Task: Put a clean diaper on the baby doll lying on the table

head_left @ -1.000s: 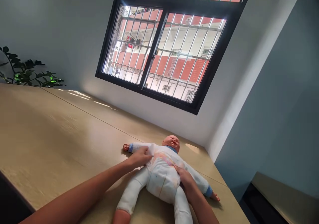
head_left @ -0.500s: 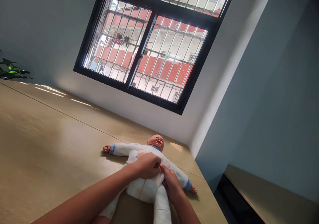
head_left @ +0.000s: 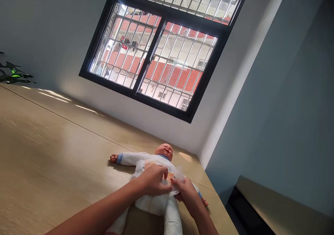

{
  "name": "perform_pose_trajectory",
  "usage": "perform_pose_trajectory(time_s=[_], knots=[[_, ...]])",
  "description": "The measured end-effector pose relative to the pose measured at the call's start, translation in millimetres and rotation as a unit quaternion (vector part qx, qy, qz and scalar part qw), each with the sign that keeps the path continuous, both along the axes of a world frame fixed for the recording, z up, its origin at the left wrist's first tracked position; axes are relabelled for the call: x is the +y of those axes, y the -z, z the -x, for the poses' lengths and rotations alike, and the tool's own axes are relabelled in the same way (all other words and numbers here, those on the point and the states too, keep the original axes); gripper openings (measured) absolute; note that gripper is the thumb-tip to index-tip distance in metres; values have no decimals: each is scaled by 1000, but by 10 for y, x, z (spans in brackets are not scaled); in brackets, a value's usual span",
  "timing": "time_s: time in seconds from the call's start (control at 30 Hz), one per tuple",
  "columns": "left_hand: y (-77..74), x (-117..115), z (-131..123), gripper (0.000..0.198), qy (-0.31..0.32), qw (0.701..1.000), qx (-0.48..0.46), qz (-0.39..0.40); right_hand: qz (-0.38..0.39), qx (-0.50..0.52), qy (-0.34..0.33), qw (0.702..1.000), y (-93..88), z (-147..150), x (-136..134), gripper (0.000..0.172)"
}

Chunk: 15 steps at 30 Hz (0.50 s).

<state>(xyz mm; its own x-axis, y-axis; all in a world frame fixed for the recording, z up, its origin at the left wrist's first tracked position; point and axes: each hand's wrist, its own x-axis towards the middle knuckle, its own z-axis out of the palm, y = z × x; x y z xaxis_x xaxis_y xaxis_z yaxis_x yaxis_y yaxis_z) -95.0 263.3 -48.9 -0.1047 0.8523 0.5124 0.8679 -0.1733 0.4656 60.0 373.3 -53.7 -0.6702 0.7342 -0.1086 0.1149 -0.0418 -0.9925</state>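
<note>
A baby doll in white clothes with blue cuffs lies on its back on the table, arms spread. A white diaper with an orange print lies over its belly. My left hand is on the diaper's front, thumb and forefinger apart, with no object visible between them. Just right of it, my right hand pinches the diaper's side, and a thin translucent flap stands up above its fingers. The doll's waist is partly hidden by both hands.
The wooden table stretches to the left and has a seam along its back. A barred window is in the wall behind. Plant leaves show at far left. A lower piece of furniture stands at right.
My hands have moved slightly apart, and the left thumb and forefinger have opened. The right hand has shifted right, with the diaper's flap now raised. The view has tilted up slightly.
</note>
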Motion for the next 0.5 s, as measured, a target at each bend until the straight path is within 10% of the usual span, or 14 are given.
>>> perform_pose_trajectory(time_s=[0.5], knots=[[-45, -54, -9, 21, 82, 996, -38, -3, 127, 185, -62, 973, -25, -26, 21, 47]])
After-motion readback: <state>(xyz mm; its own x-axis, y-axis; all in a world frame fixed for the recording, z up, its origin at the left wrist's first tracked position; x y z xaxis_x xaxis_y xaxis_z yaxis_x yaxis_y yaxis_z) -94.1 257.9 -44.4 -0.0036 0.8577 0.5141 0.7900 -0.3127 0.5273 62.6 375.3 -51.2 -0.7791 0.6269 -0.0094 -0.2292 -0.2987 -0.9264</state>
